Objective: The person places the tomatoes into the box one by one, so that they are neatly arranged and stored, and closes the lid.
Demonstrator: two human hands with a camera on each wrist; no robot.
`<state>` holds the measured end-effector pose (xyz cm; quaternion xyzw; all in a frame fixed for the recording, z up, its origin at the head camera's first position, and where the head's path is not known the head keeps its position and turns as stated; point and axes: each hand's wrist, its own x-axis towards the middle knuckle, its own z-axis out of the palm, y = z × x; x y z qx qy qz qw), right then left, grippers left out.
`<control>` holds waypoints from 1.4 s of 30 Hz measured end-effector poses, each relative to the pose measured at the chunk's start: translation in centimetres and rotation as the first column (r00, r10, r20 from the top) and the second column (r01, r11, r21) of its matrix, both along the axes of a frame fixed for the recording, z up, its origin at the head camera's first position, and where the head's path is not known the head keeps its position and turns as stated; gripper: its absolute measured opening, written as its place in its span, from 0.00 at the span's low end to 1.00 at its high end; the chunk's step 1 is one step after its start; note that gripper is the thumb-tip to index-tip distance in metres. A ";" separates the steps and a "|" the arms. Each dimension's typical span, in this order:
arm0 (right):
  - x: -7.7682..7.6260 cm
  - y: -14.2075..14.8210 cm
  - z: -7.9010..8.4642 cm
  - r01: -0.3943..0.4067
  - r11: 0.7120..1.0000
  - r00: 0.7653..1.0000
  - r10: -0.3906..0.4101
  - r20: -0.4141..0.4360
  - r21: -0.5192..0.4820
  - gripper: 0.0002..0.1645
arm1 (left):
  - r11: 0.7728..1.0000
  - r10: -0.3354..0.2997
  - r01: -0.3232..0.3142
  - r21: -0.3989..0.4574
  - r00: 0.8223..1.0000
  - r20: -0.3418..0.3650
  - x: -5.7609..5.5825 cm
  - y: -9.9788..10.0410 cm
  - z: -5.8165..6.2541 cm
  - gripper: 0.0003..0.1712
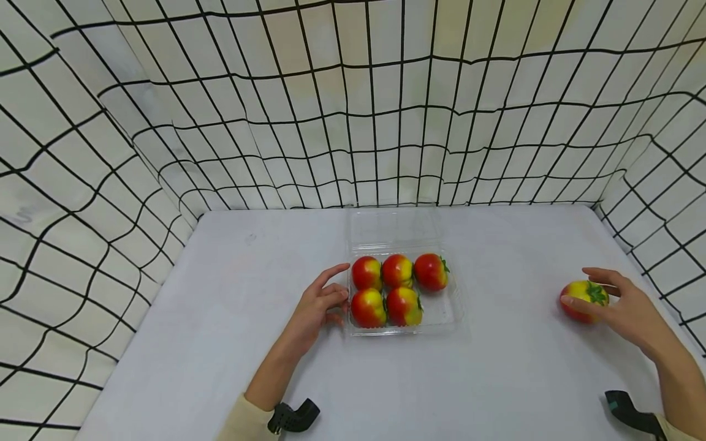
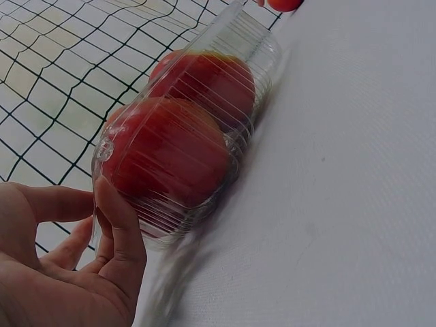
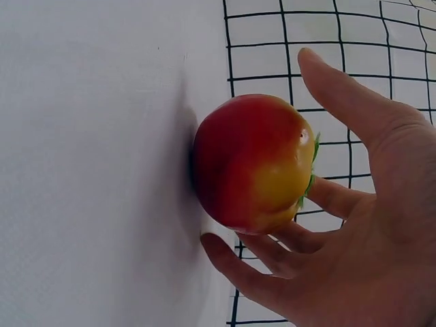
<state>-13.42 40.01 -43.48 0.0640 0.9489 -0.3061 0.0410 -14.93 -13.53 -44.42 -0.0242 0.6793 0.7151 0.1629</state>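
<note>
In the head view, a clear plastic container with its lid folded back holds several red-and-yellow tomatoes. At its left side my left hand pinches the rim; the left wrist view shows fingertips on both sides of the plastic edge. Far to the right, a single tomato with green leaves rests on the table. My right hand reaches around it, thumb and fingers spread. A gap shows between thumb and tomato in the right wrist view, while the other fingers lie close beside it.
A white-covered table lies under everything. Black wire grid stands along its back and both sides, near the right hand. The transparent lid lies behind the container. Black wrist devices are strapped near both sleeves.
</note>
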 end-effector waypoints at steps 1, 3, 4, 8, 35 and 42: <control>0.0 0.1 0.0 -0.004 1.000 1.000 0.004 0.006 0.007 0.55 | 1.000 0.000 0.000 0.002 1.000 0.000 0.0 0.0 0.0 0.30; 0.0 0.2 -0.1 -0.007 1.000 1.000 0.007 0.018 0.017 0.56 | 1.000 -0.002 0.002 0.003 1.000 0.000 0.0 0.0 -0.1 0.29; 0.0 0.2 -0.1 -0.011 1.000 1.000 0.010 0.026 0.022 0.56 | 1.000 -0.002 0.002 0.003 1.000 0.000 0.0 0.0 -0.1 0.29; -0.1 0.4 -0.1 -0.026 0.999 0.997 0.023 0.071 0.045 0.58 | 1.000 -0.003 0.003 0.002 1.000 0.001 -0.1 0.0 -0.2 0.29; -0.6 -2.1 0.1 -0.098 0.994 0.993 0.094 -0.072 -0.056 0.52 | 1.000 0.005 -0.005 0.000 1.000 0.003 0.0 0.0 -0.1 0.29; -0.8 -2.9 0.2 -0.128 0.986 0.986 0.116 -0.118 -0.103 0.53 | 1.000 0.005 -0.005 0.009 1.000 0.001 0.0 0.1 -0.1 0.29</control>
